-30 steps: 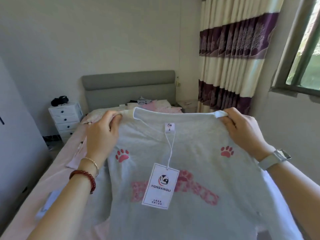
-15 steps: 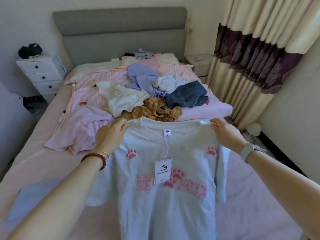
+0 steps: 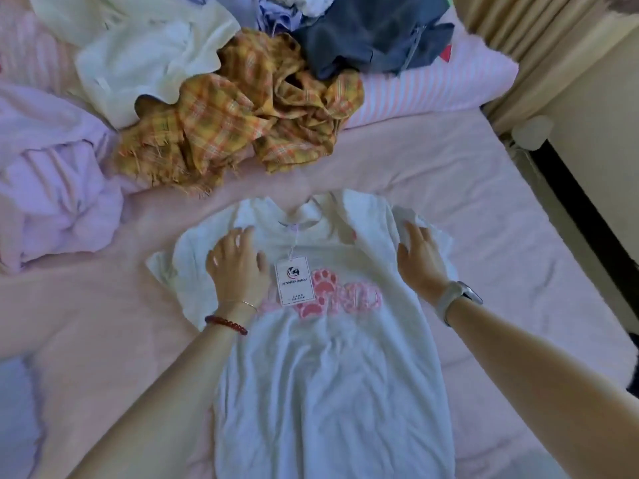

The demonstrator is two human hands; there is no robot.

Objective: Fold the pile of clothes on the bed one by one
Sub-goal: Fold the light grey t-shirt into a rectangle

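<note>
Lowered from mid-air, the pale paw-print T-shirt (image 3: 332, 357) now lies flat on the pink bedsheet (image 3: 484, 209) at centre frame. Left hand (image 3: 238, 267) presses its chest with fingers spread; right hand (image 3: 420, 261) rests flat on the right sleeve. Light, limp cotton: best taken at shoulders and hem. Its hang tag (image 3: 294, 285) may snag folds. Upper frame, the plaid cloth (image 3: 238, 108) lies near the collar, beside white (image 3: 148, 63), navy (image 3: 373, 32) and lilac (image 3: 52, 181) garments.
</note>
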